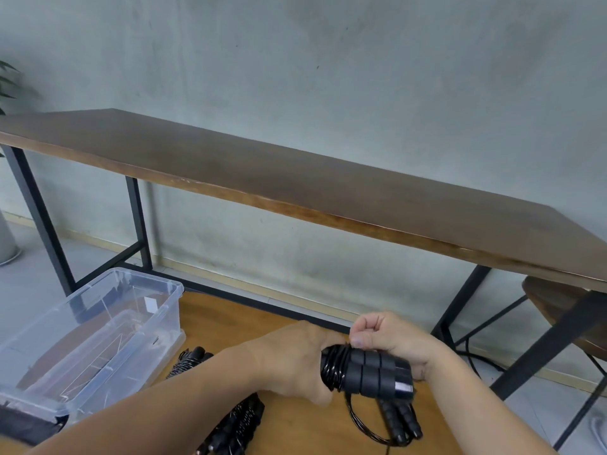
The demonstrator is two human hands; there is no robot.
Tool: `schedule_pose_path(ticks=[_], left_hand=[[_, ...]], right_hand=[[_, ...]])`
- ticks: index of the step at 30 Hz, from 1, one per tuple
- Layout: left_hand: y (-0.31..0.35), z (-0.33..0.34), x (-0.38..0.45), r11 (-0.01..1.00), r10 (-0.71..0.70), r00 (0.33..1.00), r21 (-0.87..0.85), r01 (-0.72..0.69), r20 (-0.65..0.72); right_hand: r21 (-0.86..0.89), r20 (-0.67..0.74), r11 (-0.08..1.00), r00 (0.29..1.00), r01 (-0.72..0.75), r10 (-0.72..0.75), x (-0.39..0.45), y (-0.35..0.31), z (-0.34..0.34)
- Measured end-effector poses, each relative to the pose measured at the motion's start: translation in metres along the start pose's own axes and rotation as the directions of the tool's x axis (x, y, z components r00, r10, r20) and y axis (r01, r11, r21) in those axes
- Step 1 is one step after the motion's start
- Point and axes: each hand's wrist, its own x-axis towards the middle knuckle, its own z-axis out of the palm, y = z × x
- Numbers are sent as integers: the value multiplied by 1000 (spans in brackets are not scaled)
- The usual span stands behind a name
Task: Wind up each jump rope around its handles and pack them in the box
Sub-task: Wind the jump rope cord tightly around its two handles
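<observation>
1. My left hand (295,359) grips one end of the paired black jump rope handles (371,372), fingers curled around the wound cord (333,367).
2. My right hand (391,339) holds the other end of the handles from behind, fingers curled, thumb pressing near the coils.
3. The bundle is held above the wooden tabletop (295,421).
4. A loose jump rope (399,421) lies on the tabletop just below the bundle.
5. More wound ropes (236,425) lie beneath my left forearm.
6. The clear plastic box (154,323) stands open at left, well apart from the bundle.
</observation>
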Motion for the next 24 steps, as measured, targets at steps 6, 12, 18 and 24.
schedule_pose_path(ticks=[6, 12, 18, 24], left_hand=[[-8, -8, 9, 992, -18, 986, -125, -3, -167], [-24, -1, 14, 960, -161, 949, -264, 88, -270], [-39, 16, 19, 972, -195, 948, -179, 153, -252], [-44, 29, 20, 953, -178, 935, 185, 242, -306]], right_hand=[[577, -126, 811, 992, 96, -28, 9, 27, 11], [544, -241, 821, 969, 174, -46, 18, 34, 55], [287, -329, 957, 942, 36, 63, 12, 48, 85], [-265, -328, 952, 943, -156, 63, -3, 45, 96]])
